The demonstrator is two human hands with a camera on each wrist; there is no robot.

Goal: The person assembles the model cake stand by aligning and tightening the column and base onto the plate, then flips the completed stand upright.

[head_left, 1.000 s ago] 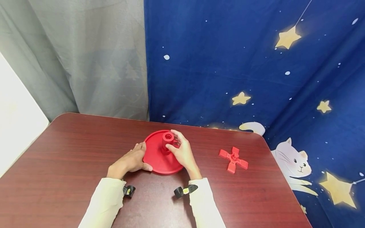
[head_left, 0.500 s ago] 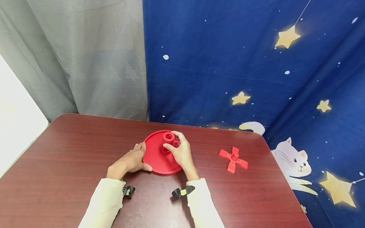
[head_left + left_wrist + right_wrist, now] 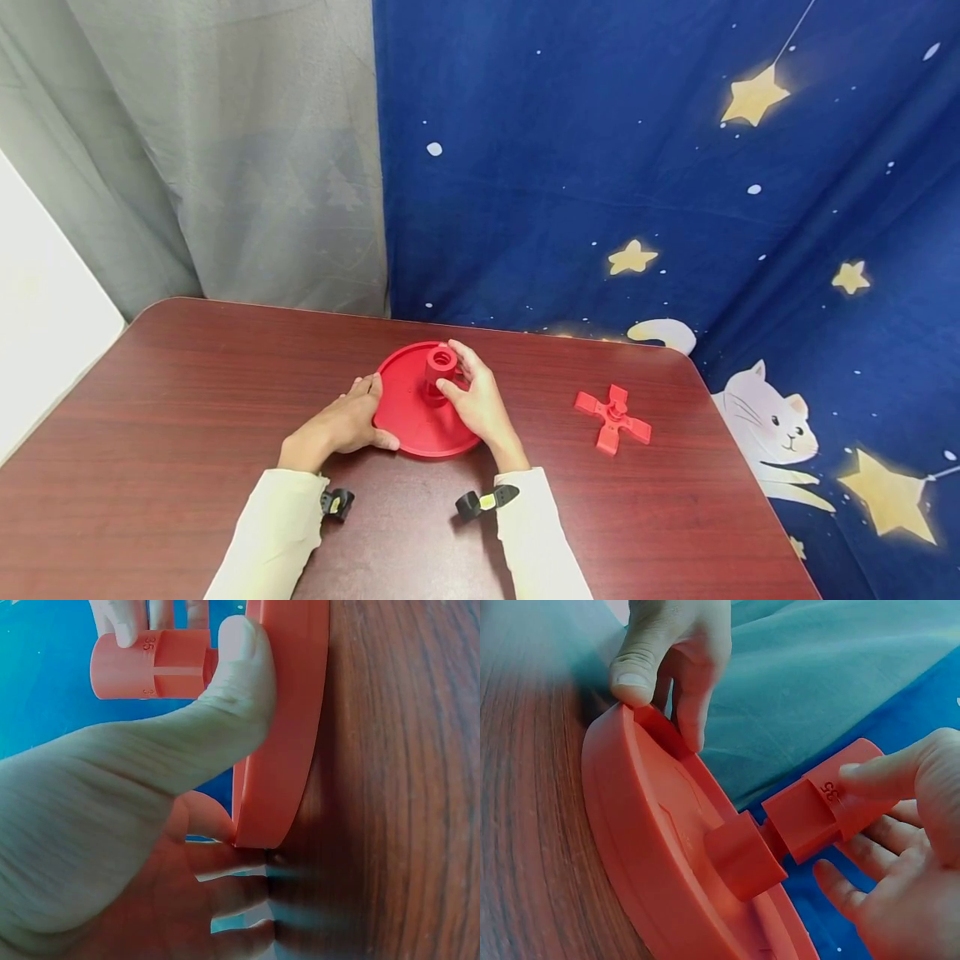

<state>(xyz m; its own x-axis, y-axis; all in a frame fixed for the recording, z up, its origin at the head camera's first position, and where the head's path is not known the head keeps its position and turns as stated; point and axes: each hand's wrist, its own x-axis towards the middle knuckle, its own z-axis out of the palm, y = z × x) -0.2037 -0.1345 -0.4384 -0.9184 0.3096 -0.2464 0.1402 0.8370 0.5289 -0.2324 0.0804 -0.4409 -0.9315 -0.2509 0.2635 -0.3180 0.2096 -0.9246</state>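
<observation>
A round red plastic base (image 3: 408, 421) with a raised rim lies on the table, a short round socket (image 3: 739, 859) at its middle. My left hand (image 3: 337, 427) holds the base's left rim, thumb at the near side and fingers spread along the outside. Standing in the socket is a red cylindrical piece (image 3: 802, 817) with a hollow top, flat sides and the raised number 35. My right hand (image 3: 483, 404) grips this piece between thumb and fingers. In the right wrist view a narrow neck shows between piece and socket.
To the right on the brown table (image 3: 675, 517) lies a red four-armed cross piece (image 3: 613, 419) with a raised stub at its centre. A grey curtain (image 3: 285, 167) and a blue star-patterned curtain (image 3: 525, 167) hang behind the far table edge.
My right hand has shifted slightly and its fingers have turned about the cylindrical piece, back and forth. The left hand stays on the rim. The base stays in place.
</observation>
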